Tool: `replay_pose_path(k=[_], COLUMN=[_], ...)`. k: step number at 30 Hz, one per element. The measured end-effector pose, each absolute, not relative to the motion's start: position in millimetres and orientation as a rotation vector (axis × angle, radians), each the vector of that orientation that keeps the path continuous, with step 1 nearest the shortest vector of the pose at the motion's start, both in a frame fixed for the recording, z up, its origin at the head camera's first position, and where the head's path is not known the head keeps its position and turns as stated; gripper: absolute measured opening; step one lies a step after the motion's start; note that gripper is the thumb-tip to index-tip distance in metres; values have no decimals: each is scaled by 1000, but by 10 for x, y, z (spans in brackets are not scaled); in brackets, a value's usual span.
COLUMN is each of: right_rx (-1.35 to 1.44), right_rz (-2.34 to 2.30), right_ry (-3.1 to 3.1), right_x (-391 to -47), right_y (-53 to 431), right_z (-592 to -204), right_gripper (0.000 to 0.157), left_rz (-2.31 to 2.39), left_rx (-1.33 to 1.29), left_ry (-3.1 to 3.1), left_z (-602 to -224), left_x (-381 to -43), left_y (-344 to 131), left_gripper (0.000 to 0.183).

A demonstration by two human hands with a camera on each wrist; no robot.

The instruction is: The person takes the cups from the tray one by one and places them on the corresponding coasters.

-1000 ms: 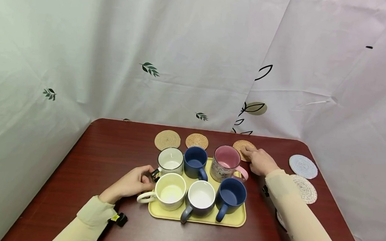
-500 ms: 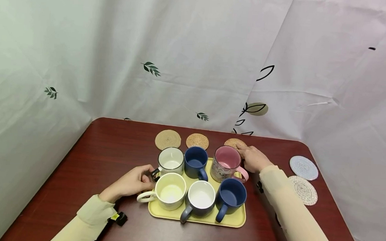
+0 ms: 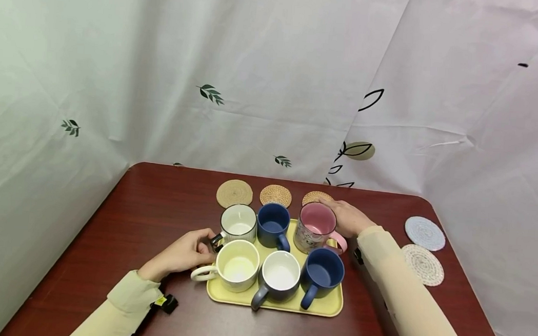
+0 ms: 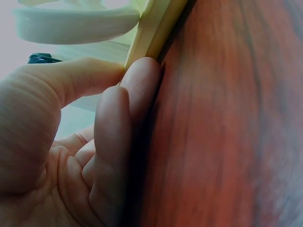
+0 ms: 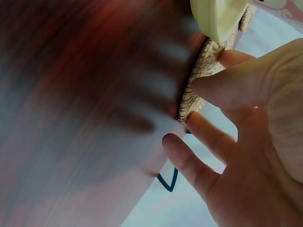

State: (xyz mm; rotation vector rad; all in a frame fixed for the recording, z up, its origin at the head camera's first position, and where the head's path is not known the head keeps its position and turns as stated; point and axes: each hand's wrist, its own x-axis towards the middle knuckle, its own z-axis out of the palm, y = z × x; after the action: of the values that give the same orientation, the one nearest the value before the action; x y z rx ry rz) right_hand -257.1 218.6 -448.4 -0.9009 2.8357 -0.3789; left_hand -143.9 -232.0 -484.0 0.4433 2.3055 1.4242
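The left hand [image 3: 185,253] pinches the tray [image 3: 330,306] at its left edge; the right hand [image 3: 346,217], fingers spread, touches the coaster [image 3: 314,196] behind the tray. Coaster positioning seems in hand, calling for light sliding.

I get widest room over the bare worktop [image 3: 160,202], far left, beyond the left grip [image 3: 187,253]. Pink mug [image 3: 308,237] obstructs the right grip's [image 3: 346,218] near side. Right sleeve [image 3: 409,295] bars the lane between yellow tray [image 3: 334,308] and pale coasters [image 3: 423,265].

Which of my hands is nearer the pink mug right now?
Right. Your right hand is beside the pink mug, on its right and slightly beyond it; your left hand is farther off, at the left edge of the tray.
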Motion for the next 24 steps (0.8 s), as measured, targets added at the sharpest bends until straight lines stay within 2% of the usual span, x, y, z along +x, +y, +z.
replay_pose_path(k=[5,9,11,14,20,24], right_rx=[-922,-925,-918,-893,-769,-817], right_rz=[-415,-421,-428,-455,-529,-503], right_ry=[2821,2827,2826,2817,2787,2795], right_x=[-2562,-2565,-2575,-2587,-2622,-2640], right_y=[2172,2169,2160,2158,2165,2144], right_z=[-4490,-4510,-4528,-4542,-4558,-4564], right_gripper=[81,75,65,59,61,63], left_rz=[1415,1409,1414,1418,1419,1426], left_rx=[446,451,449,449,447,448], left_ry=[2307,2316,2313,2306,2306,2302], left_z=[-4841,-4835,-4835,-4829,-4812,-4825], left_x=[-1442,-1441,-1439,-1440,-1440,-1446], left_y=[-2327,-2325,-2328,-2322,-2309,-2322], left_gripper=[32,32,32,32,31,31])
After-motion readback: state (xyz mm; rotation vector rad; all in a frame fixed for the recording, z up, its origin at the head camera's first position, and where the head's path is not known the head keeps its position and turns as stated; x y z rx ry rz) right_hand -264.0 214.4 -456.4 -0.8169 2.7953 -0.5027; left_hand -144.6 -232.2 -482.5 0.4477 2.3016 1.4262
